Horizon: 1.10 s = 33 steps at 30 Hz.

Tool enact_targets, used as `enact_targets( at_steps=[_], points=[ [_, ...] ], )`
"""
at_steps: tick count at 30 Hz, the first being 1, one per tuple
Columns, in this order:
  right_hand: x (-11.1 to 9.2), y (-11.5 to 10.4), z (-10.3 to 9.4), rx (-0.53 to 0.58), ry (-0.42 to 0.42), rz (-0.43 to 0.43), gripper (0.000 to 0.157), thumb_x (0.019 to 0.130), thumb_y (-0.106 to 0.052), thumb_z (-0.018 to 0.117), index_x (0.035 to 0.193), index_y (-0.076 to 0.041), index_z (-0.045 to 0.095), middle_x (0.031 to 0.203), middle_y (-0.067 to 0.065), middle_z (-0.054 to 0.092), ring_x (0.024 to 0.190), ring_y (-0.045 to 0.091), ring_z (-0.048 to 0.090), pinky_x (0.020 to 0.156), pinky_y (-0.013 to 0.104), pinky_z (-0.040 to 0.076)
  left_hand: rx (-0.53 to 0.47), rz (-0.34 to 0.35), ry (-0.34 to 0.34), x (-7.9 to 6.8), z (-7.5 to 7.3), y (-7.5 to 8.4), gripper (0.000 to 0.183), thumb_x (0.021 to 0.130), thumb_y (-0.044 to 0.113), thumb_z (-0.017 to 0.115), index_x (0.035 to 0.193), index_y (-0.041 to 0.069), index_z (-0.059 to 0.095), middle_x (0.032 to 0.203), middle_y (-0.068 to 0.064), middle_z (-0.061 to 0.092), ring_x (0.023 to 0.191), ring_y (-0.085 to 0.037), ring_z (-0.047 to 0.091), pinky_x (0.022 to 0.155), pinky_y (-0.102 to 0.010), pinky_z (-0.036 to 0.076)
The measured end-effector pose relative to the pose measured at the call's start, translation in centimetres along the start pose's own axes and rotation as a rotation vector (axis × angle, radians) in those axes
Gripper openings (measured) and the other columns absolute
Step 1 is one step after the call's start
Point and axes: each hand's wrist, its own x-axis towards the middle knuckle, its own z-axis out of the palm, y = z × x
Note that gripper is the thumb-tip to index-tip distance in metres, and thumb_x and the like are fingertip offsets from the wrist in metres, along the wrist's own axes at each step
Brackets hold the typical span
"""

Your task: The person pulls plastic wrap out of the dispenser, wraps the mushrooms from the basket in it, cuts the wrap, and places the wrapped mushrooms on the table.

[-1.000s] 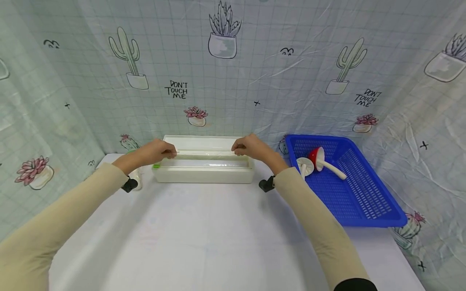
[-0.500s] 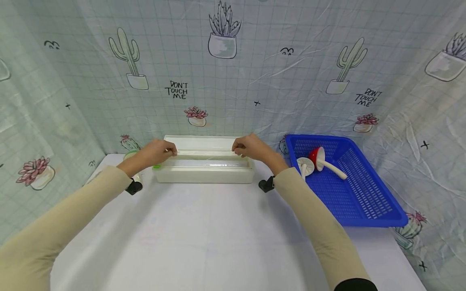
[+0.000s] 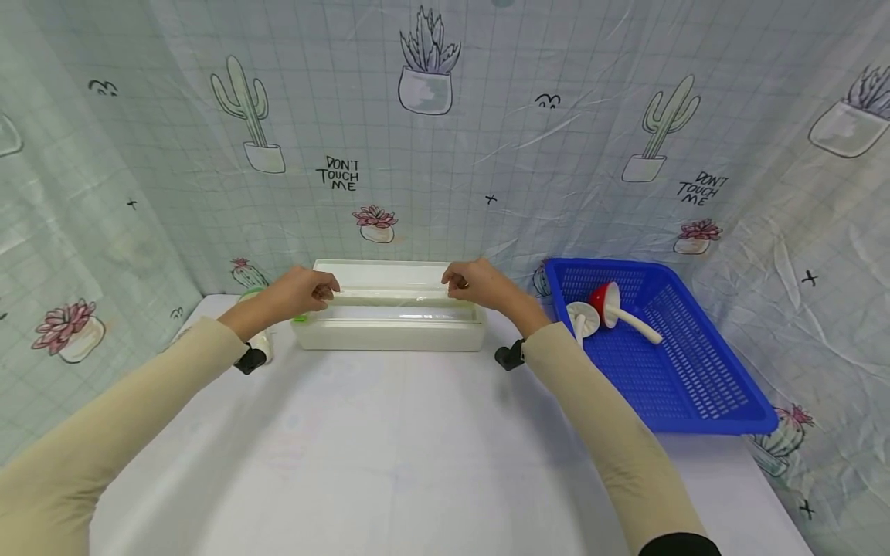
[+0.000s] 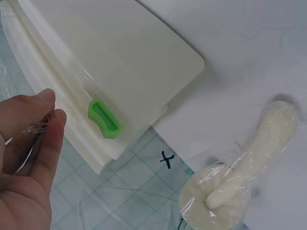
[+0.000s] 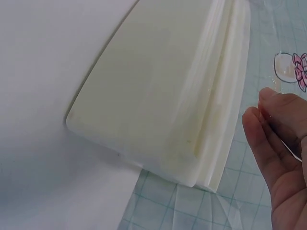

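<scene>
A long white cling film dispenser box lies at the back of the table with its lid raised. At its left end sits a green slide cutter. Inside it a shiny film roll is visible. My left hand pinches clear cling film between thumb and fingers above the box's left end. Above the right end, my right hand has thumb and fingertips together on the film's other corner. The film between the hands is nearly invisible. Beside the left wrist lies a film-wrapped white mushroom.
On the right stands a blue plastic basket. It holds a red-capped toy mushroom and a white one. A printed curtain hangs close behind the box. White cloth covers the table.
Both hands stay almost where they were, pinching the film above the box. The left wrist has shifted only slightly. The box and basket have not moved.
</scene>
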Motion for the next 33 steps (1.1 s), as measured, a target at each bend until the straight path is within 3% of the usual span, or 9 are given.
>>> enact_targets(
  at_steps=[8,14,22,33],
  points=[
    [0.0,-0.4,-0.2,-0.021,0.002,-0.016,0.011,0.098,-0.011,0.070,0.102,-0.009,0.079,0.100,0.003,0.077,0.087,0.016,0.070,0.077,0.029,0.058,-0.050,-0.032,0.046,-0.4,0.2,-0.7,0.012,0.094,-0.001,0.070,0.104,-0.001,0.077,0.100,-0.016,0.076,0.091,-0.031,0.071,0.077,-0.042,0.060],
    [-0.5,-0.2,-0.5,-0.061,0.035,-0.109,0.009,0.093,-0.010,0.074,0.098,-0.006,0.081,0.099,0.006,0.078,0.084,0.017,0.072,0.072,0.027,0.058,-0.042,0.003,0.117,-1.6,0.3,-1.3,0.014,0.093,0.003,0.072,0.104,0.002,0.079,0.103,-0.016,0.077,0.092,-0.031,0.073,0.074,-0.041,0.061],
    [-1.1,0.1,-1.1,-0.063,0.062,-0.151,0.009,0.094,-0.010,0.073,0.098,-0.007,0.081,0.100,0.004,0.077,0.084,0.015,0.072,0.069,0.025,0.056,-0.034,0.038,0.200,-2.7,0.0,-0.5,0.014,0.091,0.003,0.074,0.103,0.004,0.081,0.101,-0.013,0.077,0.093,-0.031,0.074,0.077,-0.044,0.061],
    [-2.4,-0.7,-1.7,-0.059,0.097,-0.150,0.009,0.094,-0.008,0.073,0.098,-0.008,0.081,0.101,0.005,0.077,0.083,0.015,0.071,0.067,0.025,0.056,-0.036,0.059,0.245,-3.2,-0.4,0.3,0.015,0.090,-0.001,0.073,0.104,0.001,0.079,0.102,-0.015,0.077,0.093,-0.031,0.074,0.079,-0.044,0.061]
  ],
)
